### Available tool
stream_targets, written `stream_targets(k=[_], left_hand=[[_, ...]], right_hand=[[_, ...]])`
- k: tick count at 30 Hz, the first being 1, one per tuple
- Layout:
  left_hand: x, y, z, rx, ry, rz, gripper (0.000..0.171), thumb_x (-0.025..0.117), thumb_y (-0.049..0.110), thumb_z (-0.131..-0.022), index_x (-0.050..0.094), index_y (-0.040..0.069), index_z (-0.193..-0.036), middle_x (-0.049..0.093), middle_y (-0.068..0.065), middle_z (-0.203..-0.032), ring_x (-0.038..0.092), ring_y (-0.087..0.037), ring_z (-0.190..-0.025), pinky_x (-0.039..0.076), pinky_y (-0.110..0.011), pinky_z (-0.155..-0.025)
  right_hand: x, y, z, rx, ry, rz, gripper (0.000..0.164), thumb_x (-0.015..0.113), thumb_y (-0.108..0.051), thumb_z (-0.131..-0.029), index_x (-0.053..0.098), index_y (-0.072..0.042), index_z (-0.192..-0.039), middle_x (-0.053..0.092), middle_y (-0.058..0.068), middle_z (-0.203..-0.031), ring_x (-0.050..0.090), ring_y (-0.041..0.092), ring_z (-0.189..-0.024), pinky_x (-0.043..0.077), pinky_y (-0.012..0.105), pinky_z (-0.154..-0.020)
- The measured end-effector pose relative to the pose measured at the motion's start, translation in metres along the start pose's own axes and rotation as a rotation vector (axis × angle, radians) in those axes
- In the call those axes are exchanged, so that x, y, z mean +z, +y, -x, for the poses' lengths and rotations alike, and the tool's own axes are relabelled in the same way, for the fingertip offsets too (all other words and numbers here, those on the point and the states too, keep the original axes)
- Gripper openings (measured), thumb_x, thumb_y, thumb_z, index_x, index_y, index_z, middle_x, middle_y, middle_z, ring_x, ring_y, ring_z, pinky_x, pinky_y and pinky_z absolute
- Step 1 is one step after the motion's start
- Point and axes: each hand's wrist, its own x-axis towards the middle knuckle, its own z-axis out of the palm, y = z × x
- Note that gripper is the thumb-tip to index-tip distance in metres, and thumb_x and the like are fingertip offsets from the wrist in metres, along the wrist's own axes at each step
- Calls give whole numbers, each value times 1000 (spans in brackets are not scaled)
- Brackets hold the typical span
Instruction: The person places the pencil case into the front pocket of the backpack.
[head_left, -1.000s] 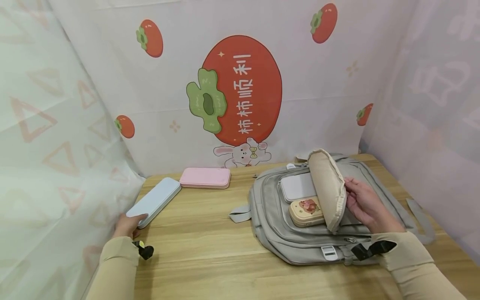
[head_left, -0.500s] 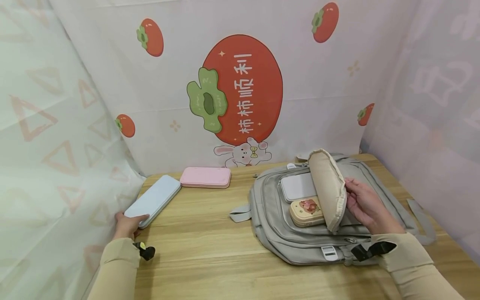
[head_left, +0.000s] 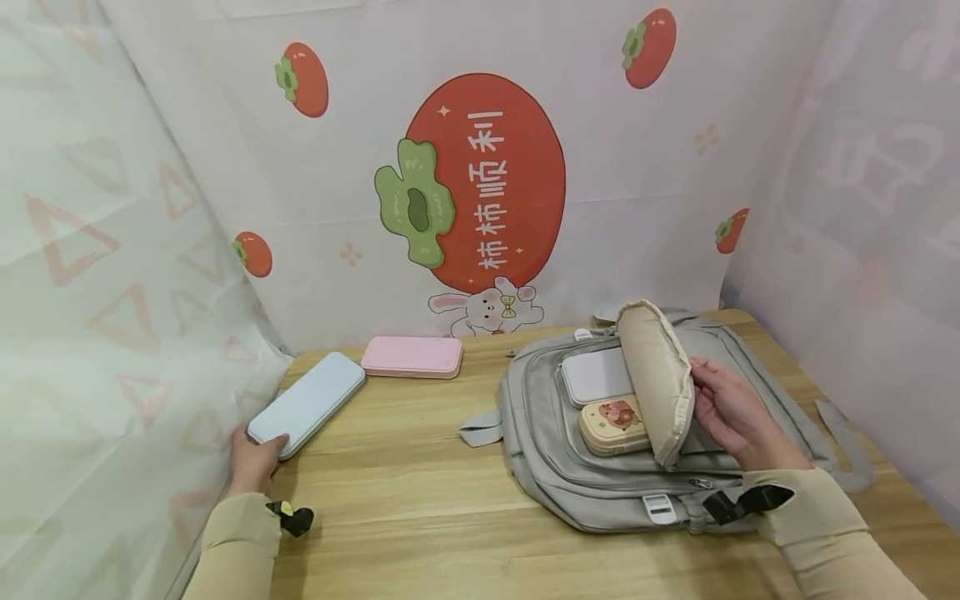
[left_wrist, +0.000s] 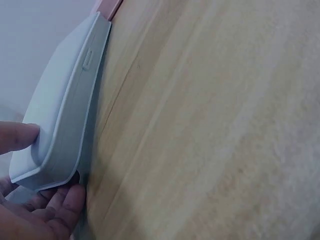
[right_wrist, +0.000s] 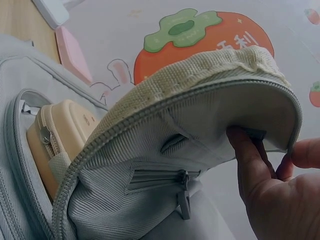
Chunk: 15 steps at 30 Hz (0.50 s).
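Observation:
At the left of the table, my left hand (head_left: 253, 462) grips the near end of a light blue pencil case (head_left: 309, 402). The left wrist view shows the thumb on the lid of the pencil case (left_wrist: 55, 95) and curled fingers under its raised end. On the right, my right hand (head_left: 731, 412) pinches the edge of the front pocket flap (head_left: 654, 375) of a grey backpack (head_left: 540, 450) and holds it folded back. Inside the pocket lie a white case (head_left: 597, 375) and a cream zipped case (right_wrist: 70, 127) with a cartoon picture; the flap partly covers both in the head view.
A pink pencil case (head_left: 412, 356) lies at the back of the table (head_left: 405, 517), close to the far end of the blue one. Printed cloth walls (head_left: 600, 167) stand at the back and both sides. A strap (head_left: 482, 428) sticks out from the backpack's left side.
My left thumb has drawn back a little along the lid toward the near end, and the light blue pencil case has shifted slightly. My right hand and the flap stay in place.

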Motion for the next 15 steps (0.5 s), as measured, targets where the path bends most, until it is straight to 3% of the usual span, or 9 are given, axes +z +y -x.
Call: stream_targets(k=[9,15], left_hand=[[-8,-3,4,1,-23,77,75,46,-1,-104,-1,-2,-163,5,-33,-164,36,-43,-129,52,-19,-65],[-8,0,8,-46,-48,182,70,37,6,-108,-6,5,-164,-1,-25,-167,37,-35,-131,55,-23,-74]], right_hand=[[-2,0,1,-4,-10,18,29,36,-8,-113,62,0,-107,67,7,-105,66,13,-97,55,24,-82],[-3,1,1,-17,-45,2,30,33,-7,-113,63,1,-110,67,8,-108,66,14,-100,55,24,-85]])
